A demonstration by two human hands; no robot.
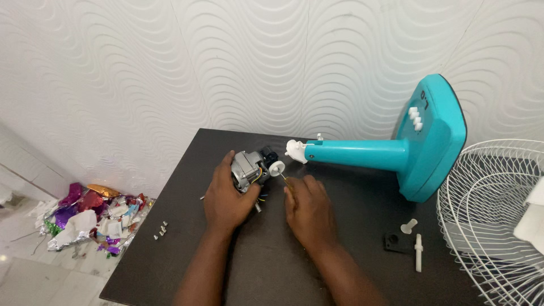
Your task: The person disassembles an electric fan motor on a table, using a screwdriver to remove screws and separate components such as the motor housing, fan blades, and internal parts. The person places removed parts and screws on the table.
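My left hand (225, 198) grips a small grey metal fan motor (249, 169) with coloured wires and a white round part on its front, held just above the dark table (187, 187). Fingers closed, my right hand (307, 211) pinches a thin yellow-handled tool (283, 178) whose tip points at the motor's white part. A turquoise fan stand (396, 148) lies on its side to the right, its neck ending in a white fitting close to the motor.
A white wire fan guard (487, 226) lies at the right edge. Small white pins (418, 252), a white knob and a black piece (393, 242) rest near it. Several screws (161, 229) sit at the table's left edge. Shiny wrappers (90, 218) litter the floor.
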